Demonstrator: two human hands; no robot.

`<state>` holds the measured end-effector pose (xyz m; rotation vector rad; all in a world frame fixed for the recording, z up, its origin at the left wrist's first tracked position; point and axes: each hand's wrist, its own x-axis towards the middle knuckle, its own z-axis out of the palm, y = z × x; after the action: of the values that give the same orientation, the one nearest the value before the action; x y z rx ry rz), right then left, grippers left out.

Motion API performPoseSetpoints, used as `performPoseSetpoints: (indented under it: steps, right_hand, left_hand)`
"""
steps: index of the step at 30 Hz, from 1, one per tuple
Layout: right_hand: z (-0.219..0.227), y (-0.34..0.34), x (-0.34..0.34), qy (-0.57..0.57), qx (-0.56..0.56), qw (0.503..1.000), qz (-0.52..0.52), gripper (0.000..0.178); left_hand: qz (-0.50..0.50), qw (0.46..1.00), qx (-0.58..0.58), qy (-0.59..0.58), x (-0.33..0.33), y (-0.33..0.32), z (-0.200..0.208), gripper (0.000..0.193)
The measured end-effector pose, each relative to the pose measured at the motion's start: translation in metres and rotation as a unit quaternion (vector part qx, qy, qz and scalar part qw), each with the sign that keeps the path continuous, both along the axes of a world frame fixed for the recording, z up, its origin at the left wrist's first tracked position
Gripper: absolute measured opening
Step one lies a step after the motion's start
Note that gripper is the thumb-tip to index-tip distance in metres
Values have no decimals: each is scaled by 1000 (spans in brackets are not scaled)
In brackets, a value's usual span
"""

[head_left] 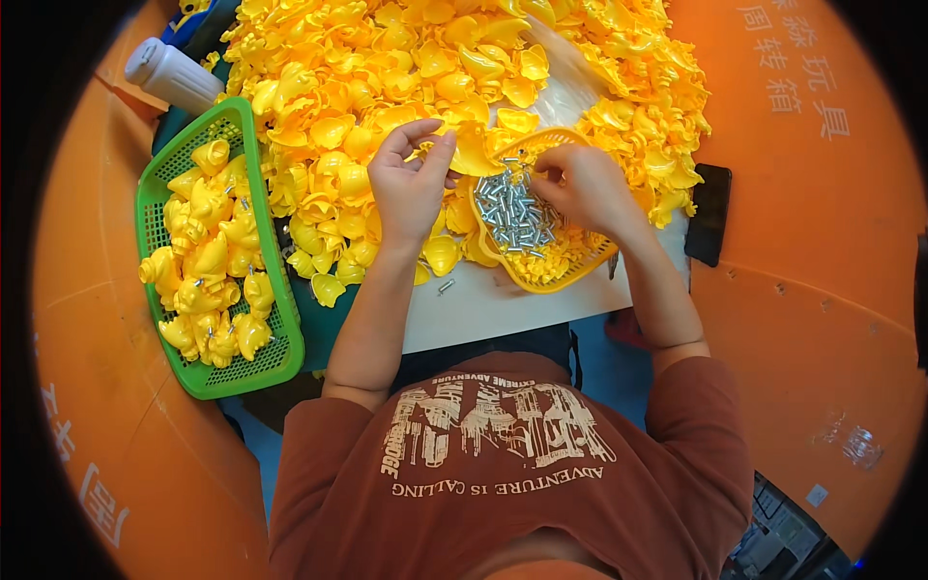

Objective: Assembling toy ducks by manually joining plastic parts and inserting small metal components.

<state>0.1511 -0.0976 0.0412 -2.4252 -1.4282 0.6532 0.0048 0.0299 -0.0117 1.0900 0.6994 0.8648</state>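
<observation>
the left hand (pixel 411 188) is raised over the near edge of the heap, its thumb and fingers closed on a yellow shell (pixel 474 152). the shell sticks out to the right of the fingertips, with its curved side toward the gap between the two hands and its lower end near the rim of the yellow basket (pixel 543 288). the right hand (pixel 583 188) is over that basket, thumb and fingers bent together right at the metal pins (pixel 512 213); whether a pin is pinched there i cannot tell, as the fingertips are partly hidden. the pins lie in a pile just left of and below these fingers, and small yellow pieces (pixel 565 259) fill the near part of the basket. one loose pin (pixel 445 287) rests on the pale table (pixel 474 321), below the left hand. beyond both hands spreads a big heap of yellow shells (pixel 387 77), with a clear plastic sheet (pixel 565 82) among them. well to the left, a green basket (pixel 288 333) holds yellow figures (pixel 208 251), some with pins poking out. a white bottle (pixel 174 74) is behind it.
</observation>
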Motion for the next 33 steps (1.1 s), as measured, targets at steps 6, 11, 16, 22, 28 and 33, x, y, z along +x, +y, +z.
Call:
performPoseSetpoints:
  steps: [6, 11, 16, 22, 28, 33]
  right_hand:
    - [-8, -8, 8, -24, 19, 997, 70, 19]
    - [-4, -8, 0, -37, -2, 996, 80, 16]
    - [-9, -15, 2, 6, 61, 994, 88, 14]
    - [-8, -20, 11, 203, 200, 958, -37, 12]
    - [-5, -12, 2, 310, 320, 895, -13, 12]
    - [5, -5, -17, 385, 337, 858, -46, 19]
  left_hand:
    - [-65, 997, -37, 2, 1, -5, -6, 22]
    - [-77, 997, -18, 12, 0, -9, -2, 21]
    - [-67, 998, -3, -4, 3, -8, -5, 25]
    - [-32, 999, 35, -9, 4, -14, 0, 29]
    - [-69, 985, 154, 45, -1, -21, 2, 23]
    - [-80, 985, 137, 74, -2, -29, 6, 19]
